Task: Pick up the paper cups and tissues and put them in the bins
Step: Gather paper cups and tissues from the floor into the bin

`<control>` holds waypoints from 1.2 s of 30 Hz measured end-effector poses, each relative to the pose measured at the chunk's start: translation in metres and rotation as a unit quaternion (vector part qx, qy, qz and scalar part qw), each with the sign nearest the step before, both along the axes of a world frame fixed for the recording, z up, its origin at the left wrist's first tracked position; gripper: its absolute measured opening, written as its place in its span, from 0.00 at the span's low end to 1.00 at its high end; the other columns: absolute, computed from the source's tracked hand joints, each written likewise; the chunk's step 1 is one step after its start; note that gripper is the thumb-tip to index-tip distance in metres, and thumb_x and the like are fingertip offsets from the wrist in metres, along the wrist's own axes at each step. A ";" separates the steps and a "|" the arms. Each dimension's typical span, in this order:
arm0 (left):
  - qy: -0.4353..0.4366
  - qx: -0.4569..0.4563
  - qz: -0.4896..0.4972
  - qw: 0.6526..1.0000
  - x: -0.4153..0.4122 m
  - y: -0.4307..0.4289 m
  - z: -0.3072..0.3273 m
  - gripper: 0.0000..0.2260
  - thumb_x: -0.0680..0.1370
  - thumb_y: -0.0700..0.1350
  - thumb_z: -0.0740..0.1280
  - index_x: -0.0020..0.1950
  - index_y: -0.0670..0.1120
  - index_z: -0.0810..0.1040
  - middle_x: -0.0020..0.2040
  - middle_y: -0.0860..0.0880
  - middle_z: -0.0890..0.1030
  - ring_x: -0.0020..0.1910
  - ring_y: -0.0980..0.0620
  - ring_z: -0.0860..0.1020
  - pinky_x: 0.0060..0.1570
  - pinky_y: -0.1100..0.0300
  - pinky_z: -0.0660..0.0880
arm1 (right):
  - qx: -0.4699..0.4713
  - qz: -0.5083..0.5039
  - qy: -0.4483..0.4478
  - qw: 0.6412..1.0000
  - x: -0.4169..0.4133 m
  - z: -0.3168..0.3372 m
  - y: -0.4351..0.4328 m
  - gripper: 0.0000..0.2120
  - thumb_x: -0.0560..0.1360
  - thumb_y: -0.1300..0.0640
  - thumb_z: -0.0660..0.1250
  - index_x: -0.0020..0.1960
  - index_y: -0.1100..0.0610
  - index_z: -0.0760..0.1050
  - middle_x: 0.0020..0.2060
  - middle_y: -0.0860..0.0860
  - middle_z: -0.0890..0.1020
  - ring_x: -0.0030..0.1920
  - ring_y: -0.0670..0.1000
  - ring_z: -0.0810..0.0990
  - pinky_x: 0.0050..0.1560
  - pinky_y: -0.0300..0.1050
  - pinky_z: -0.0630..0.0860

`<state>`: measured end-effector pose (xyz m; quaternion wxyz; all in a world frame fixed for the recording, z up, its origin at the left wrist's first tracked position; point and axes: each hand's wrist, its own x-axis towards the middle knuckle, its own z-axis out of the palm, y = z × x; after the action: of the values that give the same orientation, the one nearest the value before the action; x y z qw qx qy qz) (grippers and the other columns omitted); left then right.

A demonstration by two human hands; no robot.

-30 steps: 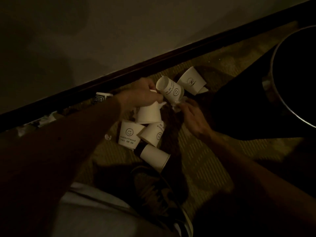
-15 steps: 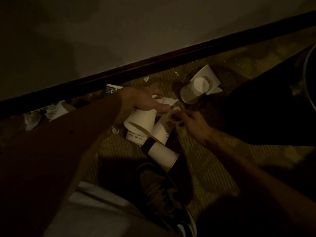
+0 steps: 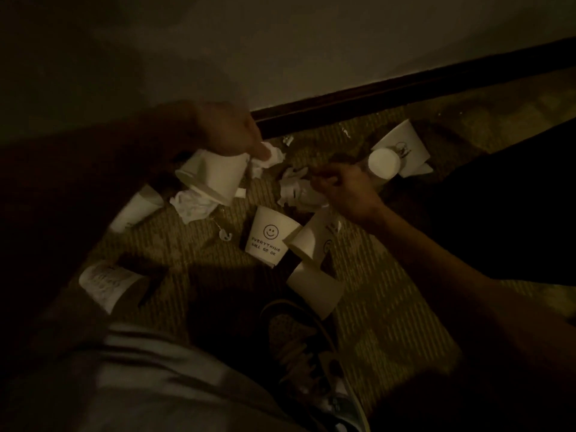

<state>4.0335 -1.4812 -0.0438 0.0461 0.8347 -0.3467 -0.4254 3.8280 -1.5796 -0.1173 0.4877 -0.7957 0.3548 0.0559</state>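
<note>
My left hand (image 3: pixel 229 132) holds a white paper cup (image 3: pixel 212 176) tilted mouth-down above the carpet, with a crumpled tissue (image 3: pixel 269 157) pinched at its fingertips. To the right, my right hand (image 3: pixel 347 191) grips another crumpled tissue (image 3: pixel 297 191) low over the floor. Below the hands lie a smiley-face cup (image 3: pixel 268 238), a tipped cup (image 3: pixel 311 241) leaning against it and a third cup (image 3: pixel 314 291). Another tissue (image 3: pixel 193 205) lies under the held cup. More cups lie at the left (image 3: pixel 134 210), lower left (image 3: pixel 104 282) and upper right (image 3: pixel 385 163).
A dark baseboard (image 3: pixel 405 95) runs along the wall behind the litter. A large black shape (image 3: pixel 505 207) fills the right side; no bin rim shows. My shoe (image 3: pixel 311 353) stands on the patterned carpet just below the cups. Small paper scraps (image 3: pixel 288 140) lie near the baseboard.
My left hand has risen with its cup and tissue. My right hand has let go of the smiley cup and now grips a crumpled tissue. The view has swung left.
</note>
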 end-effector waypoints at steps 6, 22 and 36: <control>-0.020 -0.016 -0.025 0.999 0.011 0.047 -0.028 0.15 0.71 0.55 0.74 0.55 0.50 0.83 0.53 0.57 0.76 0.43 0.59 0.71 0.45 0.61 0.69 | -0.090 0.095 0.116 0.985 0.023 -0.039 0.009 0.37 0.69 0.42 0.74 0.73 0.50 0.65 0.68 0.59 0.69 0.65 0.61 0.71 0.63 0.54 0.72; 0.115 -0.130 0.165 0.971 0.011 0.099 -0.061 0.25 0.71 0.47 0.76 0.67 0.52 0.75 0.53 0.53 0.80 0.48 0.58 0.80 0.44 0.68 0.74 | 0.044 -0.054 -0.021 0.997 0.069 -0.015 0.046 0.13 0.72 0.59 0.74 0.55 0.62 0.81 0.50 0.56 0.83 0.47 0.50 0.82 0.45 0.44 0.81; 0.136 -0.217 0.348 0.902 0.042 0.209 -0.081 0.04 0.74 0.45 0.72 0.48 0.52 0.82 0.48 0.55 0.83 0.47 0.60 0.81 0.47 0.65 0.77 | 0.104 0.046 -0.034 0.993 0.117 0.003 0.126 0.09 0.78 0.65 0.64 0.56 0.58 0.79 0.53 0.56 0.82 0.48 0.48 0.81 0.45 0.35 0.77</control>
<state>4.0758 -1.2718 -0.1243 0.4173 0.8059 -0.1082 -0.4058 3.9454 -1.4532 -0.1142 0.5767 -0.7573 0.2936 0.0876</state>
